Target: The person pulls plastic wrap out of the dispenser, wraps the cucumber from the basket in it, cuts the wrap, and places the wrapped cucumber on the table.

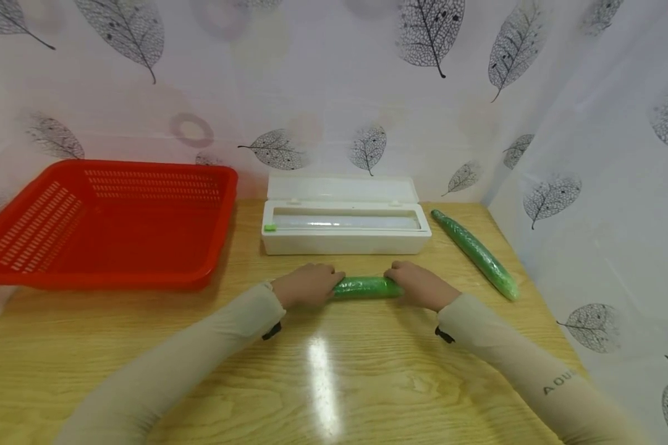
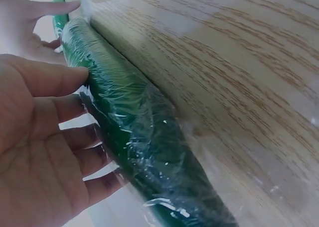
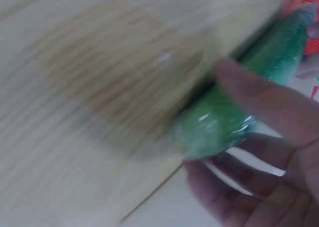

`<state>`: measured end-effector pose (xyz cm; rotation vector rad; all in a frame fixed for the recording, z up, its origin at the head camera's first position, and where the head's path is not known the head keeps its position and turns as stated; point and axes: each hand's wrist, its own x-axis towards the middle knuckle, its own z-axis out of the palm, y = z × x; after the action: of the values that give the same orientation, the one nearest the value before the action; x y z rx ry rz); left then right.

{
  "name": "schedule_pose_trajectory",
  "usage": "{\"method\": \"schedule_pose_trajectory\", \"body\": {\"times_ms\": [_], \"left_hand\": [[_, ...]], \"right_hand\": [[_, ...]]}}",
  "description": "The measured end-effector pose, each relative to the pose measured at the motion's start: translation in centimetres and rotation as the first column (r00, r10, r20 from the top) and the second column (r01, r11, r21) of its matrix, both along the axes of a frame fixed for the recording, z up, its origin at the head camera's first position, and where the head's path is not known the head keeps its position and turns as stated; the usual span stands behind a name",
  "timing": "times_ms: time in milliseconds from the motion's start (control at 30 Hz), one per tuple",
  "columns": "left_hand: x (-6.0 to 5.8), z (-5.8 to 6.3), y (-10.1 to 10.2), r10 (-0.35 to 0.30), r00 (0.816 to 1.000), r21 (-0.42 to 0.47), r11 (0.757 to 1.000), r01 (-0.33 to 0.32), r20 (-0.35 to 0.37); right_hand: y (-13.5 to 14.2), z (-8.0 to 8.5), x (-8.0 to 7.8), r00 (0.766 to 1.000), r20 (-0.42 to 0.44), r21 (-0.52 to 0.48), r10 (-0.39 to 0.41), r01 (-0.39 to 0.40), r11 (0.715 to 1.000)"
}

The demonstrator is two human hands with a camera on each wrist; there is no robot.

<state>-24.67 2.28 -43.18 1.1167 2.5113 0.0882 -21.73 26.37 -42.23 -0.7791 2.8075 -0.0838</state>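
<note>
A green cucumber (image 1: 365, 287) wrapped in clear film lies crosswise above the table, in front of the white box. My left hand (image 1: 309, 284) grips its left part, the thumb on one side and the fingers on the other, as the left wrist view shows along the wrinkled film on the cucumber (image 2: 134, 112). At the other end my right hand (image 1: 419, 285) holds it between thumb and fingers; the right wrist view shows the cucumber's rounded, film-covered tip (image 3: 209, 125). Whether its underside touches the table cannot be told.
Behind the hands stands a white cling film dispenser (image 1: 347, 243), lid raised, a roll inside and a green slider at its left. A second wrapped cucumber (image 1: 475, 252) lies slanted at the right. A red plastic basket (image 1: 139, 278) stands at the left on the wooden table (image 1: 245, 383).
</note>
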Motion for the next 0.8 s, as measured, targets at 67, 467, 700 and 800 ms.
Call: {"method": "schedule_pose_trajectory", "body": {"times_ms": [67,467,700,800], "left_hand": [[0.0,0.0,0.1,0.012,1.0,-0.013,1.0,-0.012,0.004],[-0.6,-0.6,-0.5,0.013,1.0,0.0,1.0,-0.013,-0.021],[-0.7,-0.1,-4.0,0.069,0.997,0.067,0.996,-0.066,-0.03],[-0.8,0.1,-5.7,0.102,0.995,0.08,0.992,-0.101,-0.011]], "right_hand": [[-0.3,0.1,-0.1,0.999,-0.02,-0.002,0.027,-0.027,1.0],[-1.1,-0.9,0.3,0.992,-0.113,0.13,0.054,-0.039,0.991],[-1.2,-0.8,0.5,0.99,-0.128,0.134,0.063,-0.045,0.99],[-1.2,-0.9,0.8,0.985,-0.155,0.141,0.072,-0.05,0.989]]}}
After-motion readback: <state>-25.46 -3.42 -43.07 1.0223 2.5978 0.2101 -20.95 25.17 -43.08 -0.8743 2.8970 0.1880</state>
